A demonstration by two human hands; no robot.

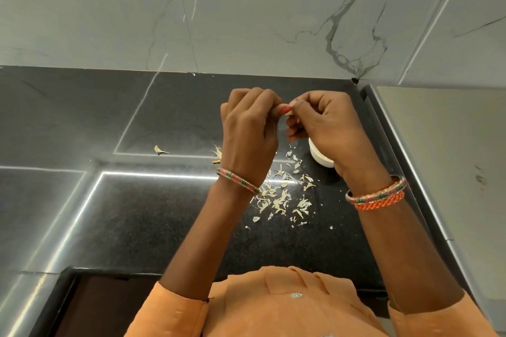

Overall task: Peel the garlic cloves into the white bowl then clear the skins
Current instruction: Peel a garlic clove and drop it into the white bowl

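Black counter (pixel 164 227), both hands' fingers (pixel 294 113) pinching, seemingly, one garlic clove (pixel 288 115), skins (pixel 279 200) below

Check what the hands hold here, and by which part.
Both the left hand and right hand pinch one small pale garlic clove between their fingertips; the exact part is hidden.

Two hands (pixel 247 128), one white bowl (pixel 319 154)

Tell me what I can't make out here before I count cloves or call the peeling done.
- White bowl, head view: mostly behind the right hand; contents unseen.
- Garlic clove, head view: only a sliver shows between the fingertips of both hands; how much is peeled is unclear.
- Left hand: seen from its back, grip hidden.
- Skins: partly under the left wrist.
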